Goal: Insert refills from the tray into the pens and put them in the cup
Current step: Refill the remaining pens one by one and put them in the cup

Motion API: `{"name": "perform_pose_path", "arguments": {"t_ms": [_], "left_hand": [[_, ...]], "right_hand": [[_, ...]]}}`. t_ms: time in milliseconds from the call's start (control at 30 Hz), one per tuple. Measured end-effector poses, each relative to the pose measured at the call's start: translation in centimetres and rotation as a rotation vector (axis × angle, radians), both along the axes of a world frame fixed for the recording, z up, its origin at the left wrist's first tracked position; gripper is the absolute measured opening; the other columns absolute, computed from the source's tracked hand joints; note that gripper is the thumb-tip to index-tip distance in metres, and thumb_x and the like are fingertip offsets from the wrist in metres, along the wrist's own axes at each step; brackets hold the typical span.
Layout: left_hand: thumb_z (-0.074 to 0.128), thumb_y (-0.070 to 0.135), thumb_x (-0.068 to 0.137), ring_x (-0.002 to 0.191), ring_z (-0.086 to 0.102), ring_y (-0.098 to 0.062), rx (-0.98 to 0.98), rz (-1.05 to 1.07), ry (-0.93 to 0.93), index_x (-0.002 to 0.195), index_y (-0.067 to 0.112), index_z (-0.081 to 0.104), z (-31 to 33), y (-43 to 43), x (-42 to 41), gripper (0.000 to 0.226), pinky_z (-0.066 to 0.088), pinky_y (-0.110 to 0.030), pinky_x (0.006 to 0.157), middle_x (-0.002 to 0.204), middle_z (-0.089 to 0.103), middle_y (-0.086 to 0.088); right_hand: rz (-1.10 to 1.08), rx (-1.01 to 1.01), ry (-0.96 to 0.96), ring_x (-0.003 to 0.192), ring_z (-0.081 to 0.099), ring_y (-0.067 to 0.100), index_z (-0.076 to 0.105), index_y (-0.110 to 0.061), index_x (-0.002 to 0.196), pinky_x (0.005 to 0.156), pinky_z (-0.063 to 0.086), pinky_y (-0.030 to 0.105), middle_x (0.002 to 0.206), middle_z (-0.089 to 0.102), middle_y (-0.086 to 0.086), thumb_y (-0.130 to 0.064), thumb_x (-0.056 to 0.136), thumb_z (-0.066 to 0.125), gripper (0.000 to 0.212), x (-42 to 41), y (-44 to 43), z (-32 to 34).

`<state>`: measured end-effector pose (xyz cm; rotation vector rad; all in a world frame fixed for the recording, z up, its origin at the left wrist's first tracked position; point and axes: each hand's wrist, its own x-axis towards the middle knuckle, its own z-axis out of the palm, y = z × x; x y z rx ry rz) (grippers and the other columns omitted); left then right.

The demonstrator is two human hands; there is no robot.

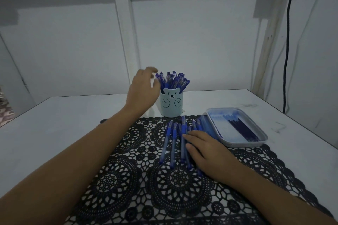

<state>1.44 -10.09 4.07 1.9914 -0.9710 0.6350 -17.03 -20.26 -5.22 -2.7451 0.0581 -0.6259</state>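
The pale blue bear-faced cup [171, 104] is crowded with blue pens. Several blue pens [174, 140] remain on the black lace mat [128, 179]; dark refills [243, 129] remain in the grey tray [263, 136]. Left hand [142, 91] hovers beside the cup, fingers released, empty. Right hand [206, 151] rests flat on the loose pens, gripping none. Judged well advanced, unfinished.

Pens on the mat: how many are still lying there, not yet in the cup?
About 7 pens show, in a row on the black lace mat between the bear cup and the tray. The right hand covers several, so more may be hidden.
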Motion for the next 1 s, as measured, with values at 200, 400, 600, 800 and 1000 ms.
{"name": "perform_pose_path", "arguments": {"t_ms": [200, 400, 600, 800, 1000], "left_hand": [[0.045, 0.031, 0.092, 0.067, 0.056, -0.009, 0.514, 0.012, 0.290, 0.105, 0.022, 0.055, -5.1, 2.4, -4.2, 0.019, 0.053, -0.031, 0.069, 0.094, 0.058, 0.008], [0.053, 0.044, 0.086, 0.079, 0.054, -0.013, 0.718, 0.060, 0.353, 0.092, 0.018, 0.056, -6.0, 2.5, -5.6, 0.027, 0.045, -0.030, 0.070, 0.083, 0.056, 0.006], [0.049, 0.024, 0.088, 0.072, 0.050, -0.016, 0.855, 0.140, 0.268, 0.073, 0.017, 0.042, -5.0, 2.6, -6.1, 0.017, 0.039, -0.028, 0.061, 0.073, 0.047, 0.003], [0.035, 0.027, 0.097, 0.067, 0.051, -0.014, 0.693, 0.116, 0.059, 0.104, 0.017, 0.042, -5.1, 5.8, -6.2, 0.015, 0.040, -0.029, 0.058, 0.080, 0.051, 0.003], [0.037, 0.034, 0.096, 0.069, 0.046, 0.001, 0.575, -0.210, -0.022, 0.106, 0.032, 0.047, -6.0, 9.3, -8.9, 0.015, 0.035, -0.018, 0.059, 0.077, 0.046, 0.017]], "right_hand": [[-0.011, 0.073, -0.108, 0.109, 0.051, 0.008, 0.060, -0.015, 0.120, 0.093, 0.034, 0.014, 0.118, 0.057, -0.004, -0.035, 0.090, 0.033, 0.045, 0.0, 0.0, 0.1], [-0.011, 0.074, -0.137, 0.100, 0.054, 0.006, 0.065, -0.012, 0.111, 0.090, 0.036, 0.014, 0.108, 0.061, -0.003, -0.031, 0.089, 0.037, 0.040, -0.4, 0.2, 0.4], [-0.024, 0.079, -0.179, 0.094, 0.054, 0.006, 0.066, -0.012, 0.108, 0.086, 0.036, 0.015, 0.104, 0.063, -0.001, -0.028, 0.088, 0.039, 0.037, -0.7, 0.1, 0.5], [-0.045, 0.043, -0.260, 0.101, 0.056, 0.016, 0.060, -0.008, 0.117, 0.088, 0.039, 0.017, 0.111, 0.060, 0.005, -0.027, 0.091, 0.040, 0.038, -0.8, 0.3, 0.8], [0.011, -0.381, -0.283, 0.109, 0.055, 0.024, 0.052, -0.006, 0.122, 0.088, 0.048, 0.037, 0.119, 0.057, 0.011, -0.036, 0.085, 0.042, 0.049, -1.1, 2.4, 1.1]]}}
